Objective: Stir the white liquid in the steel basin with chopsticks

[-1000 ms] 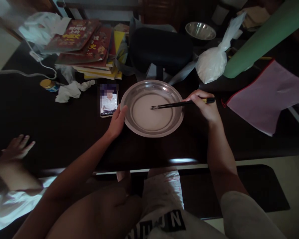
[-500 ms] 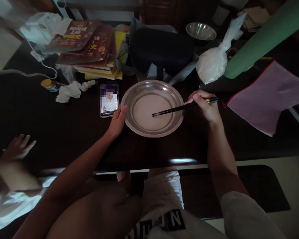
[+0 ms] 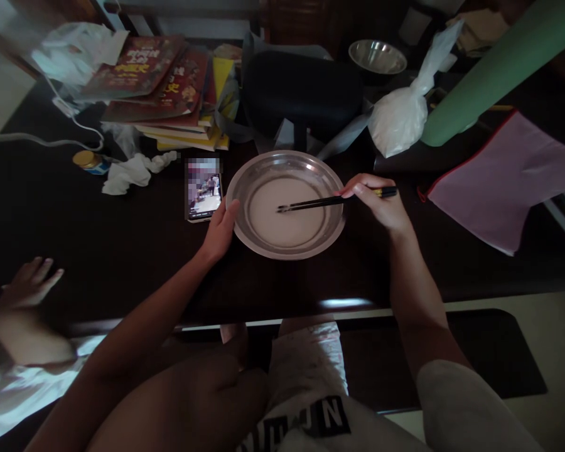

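A wide metal bowl (image 3: 287, 251) stands on the dark table, with a pale, milky mixture (image 3: 289, 227) in its bottom. My left hand (image 3: 220, 232) grips the bowl's left rim, thumb on top and the fingers hidden under the outside. Black chopsticks (image 3: 317, 203) with gold-marked ends are pinched in my right hand (image 3: 374, 198) by the right rim. They slant left into the bowl, their wet tips at the mixture's surface. Just left of the bowl lies a phone (image 3: 204, 189) with a lit screen, close to my left fingers.
Crumpled tissue (image 3: 128, 174) and a small gold-lidded jar (image 3: 90, 162) lie left. Behind are stacked books (image 3: 145, 78), a black case (image 3: 304, 85), a tied bag of white powder (image 3: 398, 122) and another metal bowl (image 3: 377, 56). A pink cloth (image 3: 494, 182) lies right. Another person's hand (image 3: 32, 282) rests at left.
My right hand and the chopsticks have shifted left, the tips going further towards the bowl's middle. My left hand stays on the rim. The phone's picture has changed.
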The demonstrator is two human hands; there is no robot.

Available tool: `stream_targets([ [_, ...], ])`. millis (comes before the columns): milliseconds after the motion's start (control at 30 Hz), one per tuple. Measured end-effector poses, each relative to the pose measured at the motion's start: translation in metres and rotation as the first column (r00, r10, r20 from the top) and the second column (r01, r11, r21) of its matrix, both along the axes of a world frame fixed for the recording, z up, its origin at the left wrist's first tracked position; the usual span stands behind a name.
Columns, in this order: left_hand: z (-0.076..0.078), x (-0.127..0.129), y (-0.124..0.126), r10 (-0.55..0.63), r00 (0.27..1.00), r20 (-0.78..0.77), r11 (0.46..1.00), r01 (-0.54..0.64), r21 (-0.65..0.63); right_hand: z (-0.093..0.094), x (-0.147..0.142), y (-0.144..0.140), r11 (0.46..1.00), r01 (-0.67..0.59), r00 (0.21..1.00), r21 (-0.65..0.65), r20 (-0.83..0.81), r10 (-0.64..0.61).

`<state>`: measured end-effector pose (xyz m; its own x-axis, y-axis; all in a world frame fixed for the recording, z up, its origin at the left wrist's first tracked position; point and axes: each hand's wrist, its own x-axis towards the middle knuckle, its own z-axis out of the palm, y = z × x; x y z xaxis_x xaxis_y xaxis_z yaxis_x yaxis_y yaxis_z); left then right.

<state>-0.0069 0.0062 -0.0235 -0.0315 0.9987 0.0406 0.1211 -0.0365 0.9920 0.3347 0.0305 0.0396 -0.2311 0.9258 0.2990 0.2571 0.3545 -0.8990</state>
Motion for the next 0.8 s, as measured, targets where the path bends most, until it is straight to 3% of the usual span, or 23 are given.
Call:
stream_targets([
  [133, 0.0016, -0.0001, -0.0001, -0.016, 1.0, -0.009, 1.0, 0.016, 0.012, 0.0013, 0.0038, 0.0001, 0.994, 0.111, 0.992, 0.019, -0.053, -0.11],
  [300, 0.0, -0.0007, 0.0008, -0.024, 0.999, -0.047, 0.999, 0.026, 0.031, 0.0021, -0.0004, -0.0014, 1.0, -0.005, 1.0, -0.025, 0.011, 0.005],
  [467, 0.0007, -0.0002, 0.0003, -0.02, 0.999, -0.026, 1.0, 0.021, 0.021, 0.003, 0.0016, -0.0015, 0.996, 0.087, 0.996, 0.011, -0.029, -0.087],
  [667, 0.0015, 0.0006, 0.0004, 0.009, 1.0, -0.003, 1.0, -0.009, -0.001, 0.0015, -0.0005, -0.002, 0.999, -0.017, 1.0, -0.028, 0.009, 0.018],
  [800, 0.0008, -0.0002, 0.0008, 0.002, 1.0, 0.001, 1.0, -0.002, 0.003, 0.0018, 0.0019, -0.0009, 0.998, 0.064, 0.998, 0.02, -0.019, -0.063],
])
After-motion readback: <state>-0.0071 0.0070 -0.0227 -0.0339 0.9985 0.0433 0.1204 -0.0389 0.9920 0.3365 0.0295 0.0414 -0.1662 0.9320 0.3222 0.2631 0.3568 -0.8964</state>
